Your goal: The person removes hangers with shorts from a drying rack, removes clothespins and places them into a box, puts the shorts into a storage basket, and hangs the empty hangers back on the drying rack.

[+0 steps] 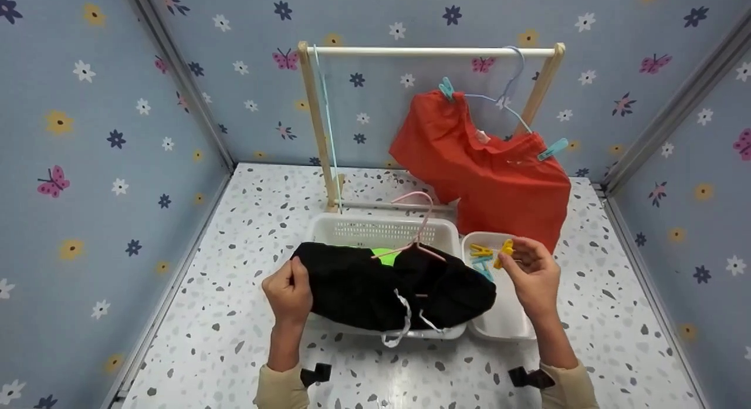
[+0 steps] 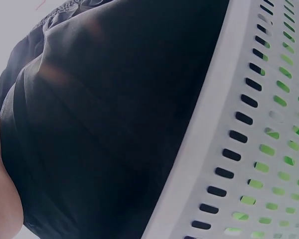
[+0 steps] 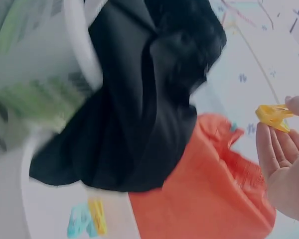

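Note:
Black drawstring shorts (image 1: 352, 286) lie over the white basket, their white cords hanging at the front. My left hand (image 1: 288, 291) grips the cloth at their left end, thumb on top. Between the thumb and fingers of my right hand (image 1: 537, 274) I pinch a yellow clothespin (image 1: 503, 254), held above the small tray; the right wrist view shows this clothespin (image 3: 273, 117) at the fingertips. A pink hanger (image 1: 418, 221) reaches into the shorts' waist, its hook standing up and its lower part hidden in the cloth.
Under the shorts, the white basket (image 1: 384, 222) holds something bright green (image 1: 385, 256). The white tray (image 1: 504, 315) beside it contains yellow and blue clothespins (image 1: 482, 262). Behind, red shorts (image 1: 499, 174) hang by blue clothespins from a hanger on the rack (image 1: 410, 51); a light-blue cord or hanger (image 1: 330, 127) hangs left.

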Motion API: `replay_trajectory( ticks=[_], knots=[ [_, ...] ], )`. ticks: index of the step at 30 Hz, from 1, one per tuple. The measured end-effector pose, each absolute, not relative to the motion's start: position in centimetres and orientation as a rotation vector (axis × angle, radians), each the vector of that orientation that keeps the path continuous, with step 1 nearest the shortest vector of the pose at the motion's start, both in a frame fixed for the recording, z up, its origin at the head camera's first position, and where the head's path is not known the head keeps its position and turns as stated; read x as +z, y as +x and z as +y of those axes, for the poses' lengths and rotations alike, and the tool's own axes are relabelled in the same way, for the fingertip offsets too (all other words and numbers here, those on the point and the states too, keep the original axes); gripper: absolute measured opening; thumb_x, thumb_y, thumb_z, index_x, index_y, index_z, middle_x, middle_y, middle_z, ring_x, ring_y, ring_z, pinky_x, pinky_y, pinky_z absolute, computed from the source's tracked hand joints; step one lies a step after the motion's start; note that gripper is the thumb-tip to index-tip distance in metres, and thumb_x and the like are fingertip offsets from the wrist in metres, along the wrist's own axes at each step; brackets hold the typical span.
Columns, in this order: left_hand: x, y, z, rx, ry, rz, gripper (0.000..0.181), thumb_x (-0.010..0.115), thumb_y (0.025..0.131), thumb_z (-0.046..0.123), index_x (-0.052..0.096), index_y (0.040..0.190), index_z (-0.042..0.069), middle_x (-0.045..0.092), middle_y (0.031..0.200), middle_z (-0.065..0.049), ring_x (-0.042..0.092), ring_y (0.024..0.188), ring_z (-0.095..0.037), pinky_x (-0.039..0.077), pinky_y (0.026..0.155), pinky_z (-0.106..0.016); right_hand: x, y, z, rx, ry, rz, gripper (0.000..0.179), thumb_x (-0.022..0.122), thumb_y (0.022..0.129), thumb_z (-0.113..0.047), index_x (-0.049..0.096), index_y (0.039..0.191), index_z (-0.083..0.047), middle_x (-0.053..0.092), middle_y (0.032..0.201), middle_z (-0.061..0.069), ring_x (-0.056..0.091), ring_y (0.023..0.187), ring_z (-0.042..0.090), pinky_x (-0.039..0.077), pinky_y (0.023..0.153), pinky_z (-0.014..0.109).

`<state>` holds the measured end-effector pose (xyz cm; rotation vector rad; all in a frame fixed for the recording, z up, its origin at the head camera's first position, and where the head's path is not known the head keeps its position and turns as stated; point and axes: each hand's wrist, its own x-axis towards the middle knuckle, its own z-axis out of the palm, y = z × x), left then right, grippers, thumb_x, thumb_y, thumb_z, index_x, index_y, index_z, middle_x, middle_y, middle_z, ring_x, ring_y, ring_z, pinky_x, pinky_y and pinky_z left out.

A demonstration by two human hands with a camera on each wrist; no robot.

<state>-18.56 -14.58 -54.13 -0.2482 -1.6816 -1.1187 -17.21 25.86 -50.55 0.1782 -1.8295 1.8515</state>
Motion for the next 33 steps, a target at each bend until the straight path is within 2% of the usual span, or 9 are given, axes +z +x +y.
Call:
replay_trajectory(
  ticks=[8,13,18,22,24,28,33],
  knots=[
    [-53.8,-18.6,-14.5,-1.122,-0.241,-1.654,0.048,0.057,0.086,-0.003,0.028,0.051,0.011,0.022,0.049,0.007,0.018,0.043,-0.006,0.015,0.039,-0.024,-51.9,-19.7,29.0,1.646,-0.028,-2.022,0.032,0.074,0.081,0.007,0.064,0.112,0.010,0.066,0.096,0.021,0.065,0.076,0.015,0.052,0.067,0.020],
    [-53.9,-18.5,-14.5,-1.132,-0.248,-1.659,0.047,0.057,0.086,-0.003,0.030,0.051,0.011,0.024,0.049,0.007,0.020,0.043,-0.006,0.016,0.039,-0.024,-52.6,-21.7,29.9,1.532,-0.069,-2.139,0.032,0.078,0.082,-0.008,0.068,0.111,0.003,0.068,0.098,0.017,0.064,0.078,0.012,0.051,0.069,0.017],
    [-54.1,-18.4,-14.6,-1.126,-0.249,-1.683,0.046,0.058,0.086,-0.001,0.031,0.051,0.012,0.025,0.049,0.007,0.020,0.042,-0.006,0.017,0.039,-0.023,-53.7,-23.6,30.5,1.428,-0.124,-2.301,0.035,0.079,0.083,-0.018,0.068,0.113,-0.002,0.068,0.099,0.012,0.062,0.082,0.016,0.050,0.072,0.016],
    [-54.3,-18.2,-14.7,-1.131,-0.252,-1.692,0.047,0.058,0.086,-0.002,0.030,0.051,0.012,0.023,0.049,0.008,0.018,0.042,-0.005,0.016,0.039,-0.023,-54.5,-25.0,30.8,1.328,-0.138,-2.436,0.034,0.078,0.084,-0.019,0.069,0.113,-0.004,0.069,0.096,0.011,0.063,0.083,0.020,0.049,0.071,0.016],
    [-54.4,-18.1,-14.7,-1.133,-0.256,-1.693,0.048,0.058,0.086,-0.003,0.030,0.051,0.013,0.023,0.049,0.008,0.018,0.042,-0.005,0.015,0.038,-0.022,-55.0,-25.7,30.9,1.275,-0.119,-2.503,0.034,0.078,0.084,-0.017,0.069,0.114,-0.004,0.069,0.096,0.012,0.064,0.085,0.022,0.050,0.071,0.019],
    [-54.4,-18.1,-14.7,-1.131,-0.250,-1.695,0.048,0.058,0.086,-0.003,0.030,0.051,0.012,0.023,0.049,0.008,0.018,0.042,-0.005,0.016,0.039,-0.023,-55.8,-27.0,31.1,1.235,-0.076,-2.614,0.036,0.077,0.085,-0.015,0.066,0.116,-0.003,0.069,0.100,0.014,0.064,0.088,0.025,0.054,0.077,0.034],
    [-54.2,-17.9,-14.8,-1.130,-0.242,-1.705,0.047,0.059,0.086,-0.003,0.031,0.051,0.011,0.025,0.049,0.007,0.021,0.042,-0.005,0.017,0.039,-0.023,-56.8,-28.2,31.0,1.217,-0.054,-2.744,0.032,0.076,0.085,-0.013,0.064,0.112,-0.002,0.067,0.105,0.016,0.062,0.093,0.030,0.051,0.084,0.044]
  ],
)
